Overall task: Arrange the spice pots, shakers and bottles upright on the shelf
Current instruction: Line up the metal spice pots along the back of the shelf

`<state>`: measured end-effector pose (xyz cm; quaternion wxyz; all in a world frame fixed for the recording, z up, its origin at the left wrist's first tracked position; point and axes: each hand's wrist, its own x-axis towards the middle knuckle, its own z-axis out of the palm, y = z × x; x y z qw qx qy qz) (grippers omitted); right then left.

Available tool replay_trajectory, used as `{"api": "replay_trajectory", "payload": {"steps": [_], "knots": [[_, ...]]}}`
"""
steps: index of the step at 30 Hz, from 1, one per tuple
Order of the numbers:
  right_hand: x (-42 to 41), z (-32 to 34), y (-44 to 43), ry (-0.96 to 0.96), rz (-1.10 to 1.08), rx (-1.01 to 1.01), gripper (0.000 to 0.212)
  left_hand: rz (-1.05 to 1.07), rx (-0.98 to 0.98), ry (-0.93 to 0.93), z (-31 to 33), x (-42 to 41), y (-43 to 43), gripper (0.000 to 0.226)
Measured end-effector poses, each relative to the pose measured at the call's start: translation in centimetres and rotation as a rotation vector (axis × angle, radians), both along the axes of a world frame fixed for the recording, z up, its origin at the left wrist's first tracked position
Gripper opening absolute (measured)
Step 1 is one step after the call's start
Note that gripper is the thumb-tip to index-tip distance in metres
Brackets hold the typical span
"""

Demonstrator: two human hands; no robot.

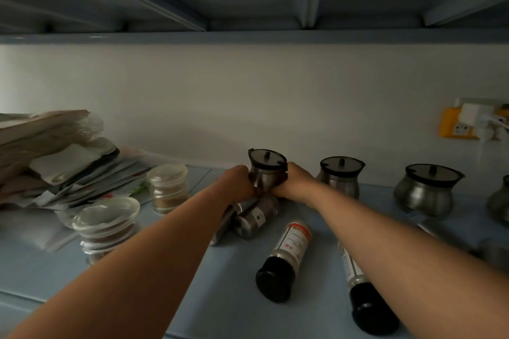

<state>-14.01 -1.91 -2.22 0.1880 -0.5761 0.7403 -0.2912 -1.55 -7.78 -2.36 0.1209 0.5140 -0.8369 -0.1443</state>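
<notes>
Head view: both arms reach forward over the blue shelf (220, 297). The left hand (239, 180) and right hand (296, 181) curl round the steel belly of a pot (266, 170), one on each side, gripping it between them. The pot stands upright at the back of the shelf, near the white wall (248, 96), with its dark lid on.

At 3 o'clock from it a second pot (340, 176) stands upright just past the right wrist. A third pot (425, 190) stands further along, and a fourth pot (500, 201) is cut off by the picture's edge.

At 6 o'clock, just below the hands, a steel shaker (256, 216) lies on its side; something else lies beside it, mostly hidden under the left forearm. At 5 o'clock a bottle (286, 256) with a black cap lies flat, cap towards the camera. A second bottle (360, 292) lies to its right, partly under the right forearm.

At 9 o'clock a jar (168, 187) of tan powder stands upright, and a near jar (106, 226) at 8 o'clock. Behind them sits a heap of papers (55, 151). At 2 o'clock a yellow socket (460, 124) is fixed on the wall.
</notes>
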Motion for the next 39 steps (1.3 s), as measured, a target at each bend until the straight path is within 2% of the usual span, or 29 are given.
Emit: {"api": "replay_trajectory", "payload": {"steps": [3, 7, 11, 16, 18, 20, 24, 29, 33, 39], "knots": [[0.1, 0.2, 0.2, 0.035, 0.002, -0.002, 0.038, 0.012, -0.007, -0.001, -0.1, -0.1, 0.0, 0.040], [0.1, 0.2, 0.2, 0.033, 0.016, 0.004, 0.038, 0.030, -0.006, 0.008, -0.2, 0.0, -0.1, 0.039], [0.0, 0.4, 0.8, -0.021, 0.037, 0.010, 0.039, 0.051, -0.024, 0.019, -0.1, 0.6, -0.3, 0.048], [-0.8, 0.8, 1.9, -0.049, -0.091, 0.011, 0.078, 0.060, -0.030, 0.090, 0.3, 1.2, 0.6, 0.045], [-0.9, 1.1, 2.5, -0.064, -0.114, -0.019, 0.080, 0.067, -0.056, 0.168, 0.6, 1.3, 1.4, 0.041], [-1.2, 1.3, 3.2, -0.112, -0.143, -0.073, 0.072, 0.077, -0.108, 0.232, 1.1, 1.3, 2.3, 0.037], [-2.3, 2.3, 5.0, -0.254, -0.173, -0.222, 0.039, 0.058, -0.210, 0.348, 2.4, 0.6, 4.7, 0.026], [-4.1, 3.8, 7.5, -0.153, -0.279, -0.394, 0.024, -0.003, -0.226, 0.415, 3.5, -1.8, 7.6, 0.016], [-6.0, 4.3, 8.9, -0.097, -0.322, -0.391, 0.035, -0.073, -0.178, 0.458, 3.6, -4.6, 8.7, 0.024], [-8.1, 3.3, 9.2, -0.045, -0.385, -0.230, 0.059, -0.120, -0.048, 0.425, 2.7, -8.6, 8.9, 0.040]]}}
